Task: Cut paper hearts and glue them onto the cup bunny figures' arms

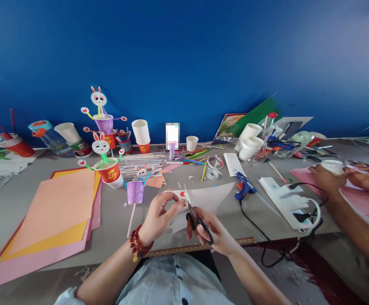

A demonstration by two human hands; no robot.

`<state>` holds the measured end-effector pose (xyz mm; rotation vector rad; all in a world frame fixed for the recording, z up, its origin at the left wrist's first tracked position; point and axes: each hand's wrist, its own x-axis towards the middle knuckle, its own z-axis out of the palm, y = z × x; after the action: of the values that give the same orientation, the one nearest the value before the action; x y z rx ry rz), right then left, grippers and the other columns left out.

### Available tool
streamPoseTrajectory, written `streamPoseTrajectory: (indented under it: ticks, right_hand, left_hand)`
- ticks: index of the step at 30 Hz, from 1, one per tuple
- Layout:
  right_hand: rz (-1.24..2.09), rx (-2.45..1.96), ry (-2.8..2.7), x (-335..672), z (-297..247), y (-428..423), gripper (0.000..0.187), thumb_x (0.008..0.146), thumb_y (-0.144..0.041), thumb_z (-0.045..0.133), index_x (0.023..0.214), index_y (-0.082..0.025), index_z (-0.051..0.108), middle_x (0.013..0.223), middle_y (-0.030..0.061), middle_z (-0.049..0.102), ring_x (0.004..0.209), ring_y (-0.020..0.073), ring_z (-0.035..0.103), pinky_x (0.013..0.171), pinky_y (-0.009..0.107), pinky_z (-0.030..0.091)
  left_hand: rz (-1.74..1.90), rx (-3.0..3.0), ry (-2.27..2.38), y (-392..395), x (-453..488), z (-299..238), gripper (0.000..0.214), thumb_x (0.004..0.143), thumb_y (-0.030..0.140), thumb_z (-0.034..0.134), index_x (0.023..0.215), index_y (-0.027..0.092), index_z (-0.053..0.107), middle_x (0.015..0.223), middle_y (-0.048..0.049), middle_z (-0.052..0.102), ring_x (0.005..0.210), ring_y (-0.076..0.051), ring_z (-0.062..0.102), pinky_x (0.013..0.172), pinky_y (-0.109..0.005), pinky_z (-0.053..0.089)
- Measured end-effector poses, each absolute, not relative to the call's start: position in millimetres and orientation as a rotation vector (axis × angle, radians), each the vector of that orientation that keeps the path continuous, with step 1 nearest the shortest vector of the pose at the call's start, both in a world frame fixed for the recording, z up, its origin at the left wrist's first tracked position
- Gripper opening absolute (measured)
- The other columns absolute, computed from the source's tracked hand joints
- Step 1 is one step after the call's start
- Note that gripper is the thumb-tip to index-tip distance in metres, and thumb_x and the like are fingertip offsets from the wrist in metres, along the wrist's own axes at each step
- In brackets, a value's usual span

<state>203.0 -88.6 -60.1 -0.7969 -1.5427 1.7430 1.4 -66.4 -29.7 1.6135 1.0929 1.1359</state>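
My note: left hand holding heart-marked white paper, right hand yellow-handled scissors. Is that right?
Not quite: the head view shows black handles on the scissors, not yellow. The left hand does hold heart-marked white paper, the right hand scissors.

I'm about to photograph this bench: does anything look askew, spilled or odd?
Two things. The black cord of the blue glue gun sags over the table's front edge, where it might snag, and colored pencils lie scattered loose beyond the left hand. The scissors in the right hand look normal.
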Motion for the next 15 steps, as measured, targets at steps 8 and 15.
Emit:
streamPoseTrajectory:
  ticks: [8,15]
  right_hand:
    - [1.695,-0.825,-1.566,200.9,-61.3,-87.3,0.053,0.086,-0.068,0.059,0.092,-0.016,0.053,0.073,0.0051,0.066,0.047,0.0063,0.040,0.043,0.018,0.035]
    - [1.686,-0.832,-1.554,197.8,-60.4,-88.4,0.055,0.085,-0.072,0.057,0.089,-0.017,0.051,0.067,0.0032,0.065,0.045,0.0066,0.042,0.041,0.017,0.034]
  left_hand:
    - [1.138,1.624,1.075,-65.7,0.1,-27.5,0.025,0.093,0.039,0.057,0.080,0.018,0.062,0.082,-0.0034,0.067,0.075,-0.016,0.057,0.073,-0.026,0.043]
    - [1.146,1.609,1.114,-66.3,3.5,-29.8,0.027,0.093,0.041,0.057,0.080,0.018,0.064,0.081,-0.0043,0.068,0.076,-0.018,0.059,0.072,-0.027,0.044]
